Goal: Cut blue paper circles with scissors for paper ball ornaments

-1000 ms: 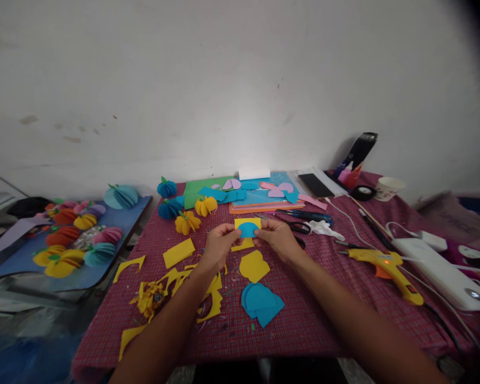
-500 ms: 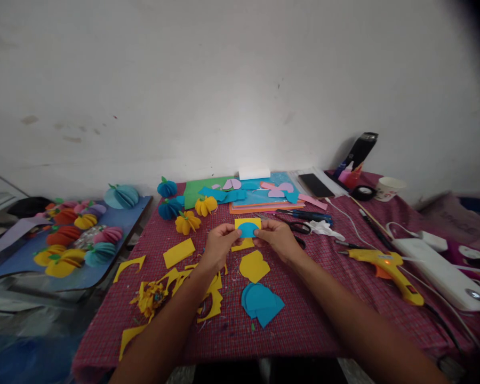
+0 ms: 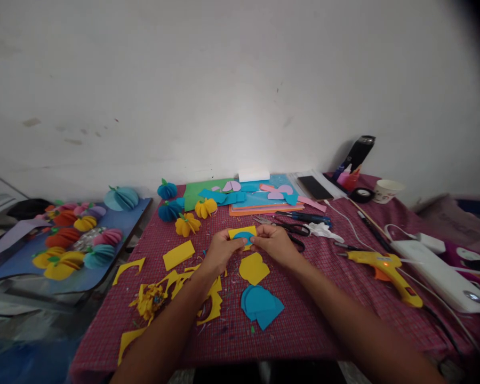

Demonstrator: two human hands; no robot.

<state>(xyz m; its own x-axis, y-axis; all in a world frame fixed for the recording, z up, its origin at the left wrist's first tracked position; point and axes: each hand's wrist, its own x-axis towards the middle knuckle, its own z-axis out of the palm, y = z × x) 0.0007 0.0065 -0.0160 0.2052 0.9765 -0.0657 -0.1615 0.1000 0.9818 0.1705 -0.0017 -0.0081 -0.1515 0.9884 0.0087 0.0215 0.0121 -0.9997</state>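
Observation:
Between my hands is a yellow paper piece (image 3: pixel 237 233) with a blue paper half-circle (image 3: pixel 243 236) laid against it. My left hand (image 3: pixel 223 249) pinches the left side of both, thumb on the blue shape. On the other side my right hand (image 3: pixel 275 244) grips the right edge, its thumb near the blue shape's end. Just below the hands lie yellow cut-out rounds (image 3: pixel 254 268) in a small pile. Nearer to me is a pile of blue cut-out pieces (image 3: pixel 261 305). A yellow rectangle (image 3: pixel 178 255) rests to the left.
Yellow scraps (image 3: pixel 150 301) litter the left side. Black-handled scissors (image 3: pixel 298 229) and a yellow glue gun (image 3: pixel 380 261) lie to the right, near a white power strip (image 3: pixel 444 272). Finished paper pumpkins (image 3: pixel 188 224) stand at the back left. A paper cup (image 3: pixel 388 190) and black flask (image 3: pixel 360 152) stand back right.
The held yellow piece has tilted and shifted slightly left, so less of it shows below the blue half-circle. Both thumbs have come closer together over it.

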